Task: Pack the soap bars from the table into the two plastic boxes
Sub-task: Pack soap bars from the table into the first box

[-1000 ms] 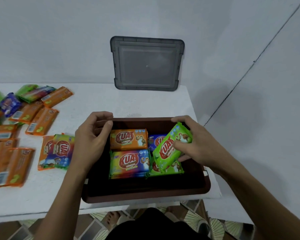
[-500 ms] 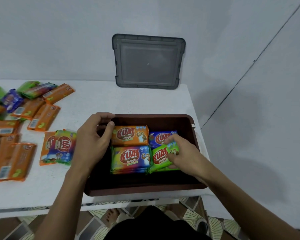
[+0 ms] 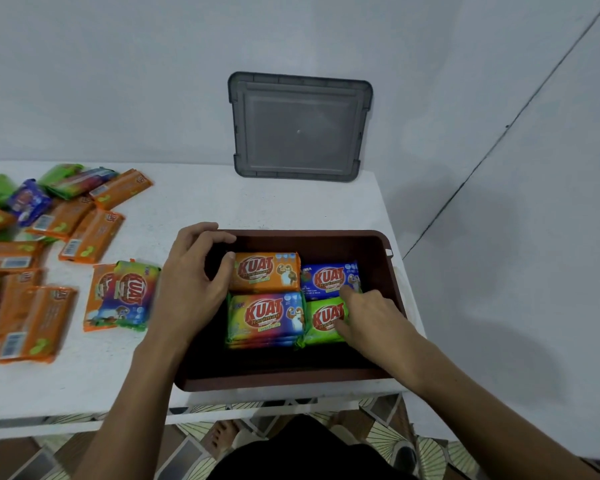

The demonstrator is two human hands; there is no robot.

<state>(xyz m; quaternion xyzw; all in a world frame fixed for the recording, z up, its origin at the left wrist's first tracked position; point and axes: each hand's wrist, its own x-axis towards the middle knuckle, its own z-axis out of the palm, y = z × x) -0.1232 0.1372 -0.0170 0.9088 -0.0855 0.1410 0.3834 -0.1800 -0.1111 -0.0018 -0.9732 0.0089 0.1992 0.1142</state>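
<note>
Soap bars stack in the brown box: my right hand presses the green bar with flat fingers, my left hand grips the rim; next, another loose bar.

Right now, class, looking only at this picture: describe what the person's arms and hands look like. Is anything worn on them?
Both arms are bare as far as the frame shows: no sleeve covers the left forearm or the right forearm. The left hand and right hand show no gloves, rings, watch or bracelet, and no markings are visible.
</note>
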